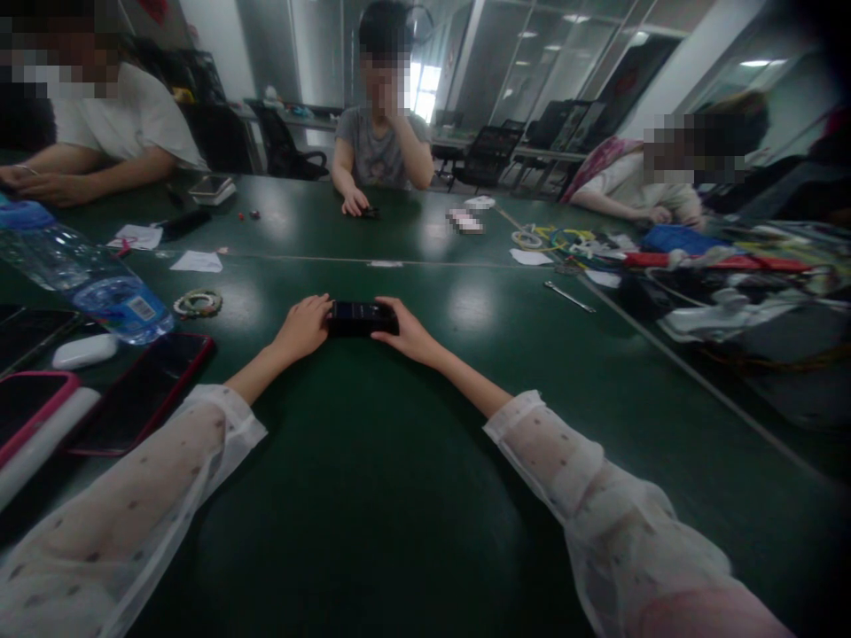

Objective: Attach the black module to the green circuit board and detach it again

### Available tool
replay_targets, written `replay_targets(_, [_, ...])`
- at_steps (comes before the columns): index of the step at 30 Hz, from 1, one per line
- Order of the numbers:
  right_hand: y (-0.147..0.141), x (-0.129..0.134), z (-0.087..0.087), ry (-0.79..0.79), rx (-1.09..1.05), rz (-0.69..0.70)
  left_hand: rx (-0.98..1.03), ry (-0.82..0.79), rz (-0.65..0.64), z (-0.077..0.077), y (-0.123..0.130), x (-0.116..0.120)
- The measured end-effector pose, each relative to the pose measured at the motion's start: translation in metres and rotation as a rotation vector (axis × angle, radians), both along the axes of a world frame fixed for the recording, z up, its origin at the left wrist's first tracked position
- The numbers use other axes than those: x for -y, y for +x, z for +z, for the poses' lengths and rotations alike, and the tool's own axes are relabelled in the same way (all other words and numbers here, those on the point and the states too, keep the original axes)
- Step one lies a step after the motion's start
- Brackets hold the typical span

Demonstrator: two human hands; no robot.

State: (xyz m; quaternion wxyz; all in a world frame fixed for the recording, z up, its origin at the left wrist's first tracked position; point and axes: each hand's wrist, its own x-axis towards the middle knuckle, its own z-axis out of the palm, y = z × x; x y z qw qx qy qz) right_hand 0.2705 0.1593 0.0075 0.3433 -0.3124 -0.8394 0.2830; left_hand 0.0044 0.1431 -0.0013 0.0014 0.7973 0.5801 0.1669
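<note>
Nearest are two sheer white sleeves with dark dots [126, 505], one on each of the wearer's forearms, above a dark green smooth-topped table [372, 496]. Toward the table's left edge lie a dark-screened phone with a pink rim [33, 403], a flat dark phone with a red rim [143, 394] and a small white oval case [85, 352].

Further in, a black rectangular device [361, 319] is held between both hands, inward of the table's side edges. The left hand [304, 324] grasps its left end; the right hand [410, 333] grips its right end, thumb on the near side and fingers on the far side. Whether the device touches the table cannot be told.

A clear plastic bottle with a blue label [120, 297] lies on the left, near a ring of pale and green beads [198, 303]. A slim silver metal wrench [569, 297] lies right of the hands, short of a tangle of yellow and blue cables [565, 244].

Along the far edge sits a person in a grey shirt [382, 146], one hand on the table.
</note>
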Motion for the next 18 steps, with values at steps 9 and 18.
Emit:
replay_targets(9, [0.0006, 0.0017, 0.0051, -0.044, -0.027, 0.0, -0.004, -0.009, 0.003, -0.0006, -0.0006, 0.0001])
replay_targets(18, [0.0019, -0.0056, -0.0011, -0.096, -0.122, -0.003, 0.009, -0.002, 0.006, -0.0026, -0.0015, -0.0011])
